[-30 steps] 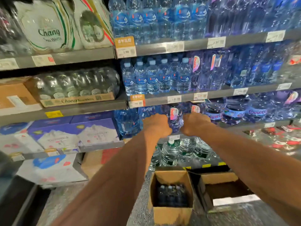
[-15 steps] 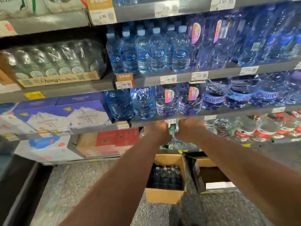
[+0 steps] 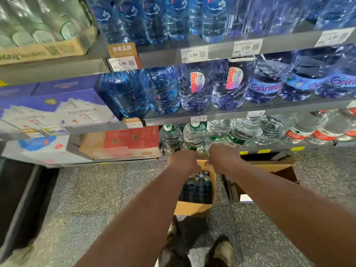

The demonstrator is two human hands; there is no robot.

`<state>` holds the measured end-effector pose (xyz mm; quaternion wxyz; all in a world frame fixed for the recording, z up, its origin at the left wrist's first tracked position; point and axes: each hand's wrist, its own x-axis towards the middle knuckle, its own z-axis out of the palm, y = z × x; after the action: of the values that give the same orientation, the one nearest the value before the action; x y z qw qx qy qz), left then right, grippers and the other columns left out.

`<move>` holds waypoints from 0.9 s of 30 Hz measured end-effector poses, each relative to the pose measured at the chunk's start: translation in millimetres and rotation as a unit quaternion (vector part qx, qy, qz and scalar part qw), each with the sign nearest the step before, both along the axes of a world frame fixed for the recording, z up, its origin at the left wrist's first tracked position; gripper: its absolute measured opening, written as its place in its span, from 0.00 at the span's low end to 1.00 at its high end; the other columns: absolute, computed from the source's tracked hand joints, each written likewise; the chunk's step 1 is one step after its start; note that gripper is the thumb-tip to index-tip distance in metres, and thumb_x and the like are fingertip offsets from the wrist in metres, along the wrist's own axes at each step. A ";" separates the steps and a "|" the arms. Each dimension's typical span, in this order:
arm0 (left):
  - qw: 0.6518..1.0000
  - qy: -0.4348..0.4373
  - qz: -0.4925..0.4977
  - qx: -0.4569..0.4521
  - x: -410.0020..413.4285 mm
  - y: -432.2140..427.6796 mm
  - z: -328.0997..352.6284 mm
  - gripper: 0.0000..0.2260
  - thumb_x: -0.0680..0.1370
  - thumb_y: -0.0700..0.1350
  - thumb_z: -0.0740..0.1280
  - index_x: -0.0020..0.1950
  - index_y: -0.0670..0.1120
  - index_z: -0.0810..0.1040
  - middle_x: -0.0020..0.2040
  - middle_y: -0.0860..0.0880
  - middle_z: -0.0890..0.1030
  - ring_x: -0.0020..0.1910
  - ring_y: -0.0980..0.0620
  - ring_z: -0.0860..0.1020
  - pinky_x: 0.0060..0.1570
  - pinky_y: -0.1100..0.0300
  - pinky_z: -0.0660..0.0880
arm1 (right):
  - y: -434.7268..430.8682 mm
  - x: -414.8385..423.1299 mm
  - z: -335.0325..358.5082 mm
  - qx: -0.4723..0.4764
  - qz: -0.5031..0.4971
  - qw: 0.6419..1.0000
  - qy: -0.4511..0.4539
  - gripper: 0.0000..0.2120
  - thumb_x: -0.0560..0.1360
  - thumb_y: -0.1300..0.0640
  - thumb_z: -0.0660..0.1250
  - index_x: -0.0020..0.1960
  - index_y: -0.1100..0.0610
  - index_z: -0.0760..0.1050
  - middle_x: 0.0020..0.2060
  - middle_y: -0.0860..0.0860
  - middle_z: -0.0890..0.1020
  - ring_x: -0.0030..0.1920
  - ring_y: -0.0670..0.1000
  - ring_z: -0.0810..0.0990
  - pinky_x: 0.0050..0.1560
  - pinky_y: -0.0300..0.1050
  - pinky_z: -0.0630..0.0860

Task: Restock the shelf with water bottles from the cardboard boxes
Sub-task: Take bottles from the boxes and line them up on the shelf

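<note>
Cardboard box (image 3: 192, 208) stands open on the floor (image 3: 96, 199) at the foot of the shelf (image 3: 289, 106), dark water bottles (image 3: 198, 186) upright inside. Left hand (image 3: 183, 162) and right hand (image 3: 223, 158) hang near each other, not touching, over its far rim; their fingers are hidden, so I cannot tell their grip. Price tags read 1.99 (image 3: 193, 54) and 2.59 (image 3: 246, 47)

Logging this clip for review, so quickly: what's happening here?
A person stands facing store shelving stocked with water bottles, both arms stretched down toward an open cardboard box on the floor. The left hand and right hand are at the box's far rim, just above the packed bottles inside. Whether either hand grips anything is hidden. A second box sits to its right.
</note>
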<state>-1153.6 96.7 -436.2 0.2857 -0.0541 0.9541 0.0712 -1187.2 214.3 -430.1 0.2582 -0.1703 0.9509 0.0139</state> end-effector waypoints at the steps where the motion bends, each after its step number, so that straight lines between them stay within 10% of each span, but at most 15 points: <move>1: 1.000 -0.005 -0.005 0.000 -3.3 -3.0 -7.5 0.19 0.75 0.53 0.64 0.65 0.55 0.73 0.56 0.50 0.79 0.55 0.47 0.77 0.44 0.57 0.69 | -3.9 -2.9 -8.9 -0.001 -0.002 1.000 -0.008 0.12 0.75 0.54 0.66 0.57 0.57 0.74 0.49 0.52 0.79 0.51 0.54 0.79 0.43 0.45 0.70; 15: 0.994 -0.097 -0.027 0.031 -54.1 -59.2 -166.4 0.16 0.76 0.54 0.63 0.61 0.50 0.74 0.58 0.47 0.77 0.56 0.44 0.77 0.44 0.56 0.69 | -30.2 -33.7 -152.4 -0.005 -0.187 0.973 -0.132 0.15 0.75 0.51 0.62 0.59 0.56 0.72 0.57 0.55 0.74 0.58 0.58 0.75 0.54 0.50 0.76; 27: 0.970 -0.193 0.113 0.094 -20.7 -45.5 -402.8 0.13 0.76 0.49 0.64 0.60 0.50 0.76 0.55 0.48 0.80 0.52 0.45 0.78 0.47 0.53 0.75 | -31.8 -7.4 -399.5 -0.076 -0.297 0.917 -0.255 0.04 0.73 0.55 0.63 0.41 0.55 0.71 0.38 0.51 0.76 0.44 0.57 0.77 0.38 0.43 0.68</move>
<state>-1174.3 51.2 -839.0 0.4583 -0.1470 0.8577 0.1808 -1194.6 182.4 -829.6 0.4706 0.1033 0.8577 -0.1796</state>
